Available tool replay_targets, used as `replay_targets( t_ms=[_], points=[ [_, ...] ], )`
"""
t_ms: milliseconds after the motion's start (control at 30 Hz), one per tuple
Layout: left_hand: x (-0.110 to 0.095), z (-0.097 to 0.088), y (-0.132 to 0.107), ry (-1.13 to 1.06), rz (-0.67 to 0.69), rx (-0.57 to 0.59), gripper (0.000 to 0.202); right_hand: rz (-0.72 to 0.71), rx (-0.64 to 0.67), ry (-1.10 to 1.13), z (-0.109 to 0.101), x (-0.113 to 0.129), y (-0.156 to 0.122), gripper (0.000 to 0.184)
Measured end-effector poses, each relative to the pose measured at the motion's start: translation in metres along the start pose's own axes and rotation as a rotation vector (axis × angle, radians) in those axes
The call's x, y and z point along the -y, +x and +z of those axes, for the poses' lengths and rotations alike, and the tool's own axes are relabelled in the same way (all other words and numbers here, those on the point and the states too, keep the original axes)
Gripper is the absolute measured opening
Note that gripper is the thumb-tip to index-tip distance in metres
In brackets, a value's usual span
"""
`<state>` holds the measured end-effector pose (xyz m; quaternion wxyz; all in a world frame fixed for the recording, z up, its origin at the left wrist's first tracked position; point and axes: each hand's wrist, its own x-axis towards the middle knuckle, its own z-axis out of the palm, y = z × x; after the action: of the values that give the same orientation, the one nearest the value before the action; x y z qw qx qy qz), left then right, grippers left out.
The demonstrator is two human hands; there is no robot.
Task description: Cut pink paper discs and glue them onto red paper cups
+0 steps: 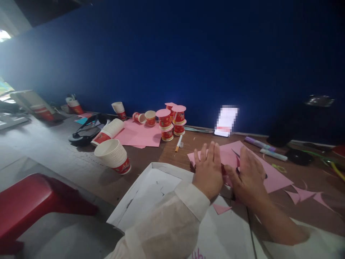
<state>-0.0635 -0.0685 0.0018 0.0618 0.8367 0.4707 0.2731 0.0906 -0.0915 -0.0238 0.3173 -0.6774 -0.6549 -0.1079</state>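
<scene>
Pink paper [279,180] is lying on the table [147,158], beneath both hands, at the centre of the dial; twelve is pointing straight ahead. The blue wall [188,54], the largest element, is rising beyond the table at twelve. At nine, a red stool [24,201] is standing beside the table. Between eight and nine, a shallow white box [167,176] is lying partly under the left sleeve. More pink sheets [134,135] are lying at ten. The left hand [208,171] is pressing palm down, its fingers straight and close together; the right hand [249,172] is reaching alongside, its thumb parted from its fingers. Both palms are facing away, so whether either is gripping anything cannot be told. Stacked paper cups [111,154] are leaning at nine; red cups [164,124] topped with pink discs are standing between ten and eleven. A lit phone [225,120] is leaning at twelve. Scissors [235,153] are showing around the right hand, largely covered. Two markers [273,154] are lying near two, and pink scraps [303,194] between three and four.
</scene>
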Motion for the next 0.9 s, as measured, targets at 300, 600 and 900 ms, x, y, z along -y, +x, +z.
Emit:
replay_targets(
  t_ms=[300,600,900],
  points=[
    [0.009,-0.012,0.009,-0.317,-0.173,-0.232,0.063,0.312,-0.022,0.242,0.000,-0.018,0.010,0.079],
    [-0.001,0.007,0.009,-0.496,-0.089,-0.202,0.066,0.205,-0.044,0.221,0.010,-0.013,0.008,0.090],
    [-0.005,0.010,0.011,-0.561,-0.155,-0.151,0.066,0.193,0.007,0.226,0.002,-0.008,0.015,0.080]
  ],
)
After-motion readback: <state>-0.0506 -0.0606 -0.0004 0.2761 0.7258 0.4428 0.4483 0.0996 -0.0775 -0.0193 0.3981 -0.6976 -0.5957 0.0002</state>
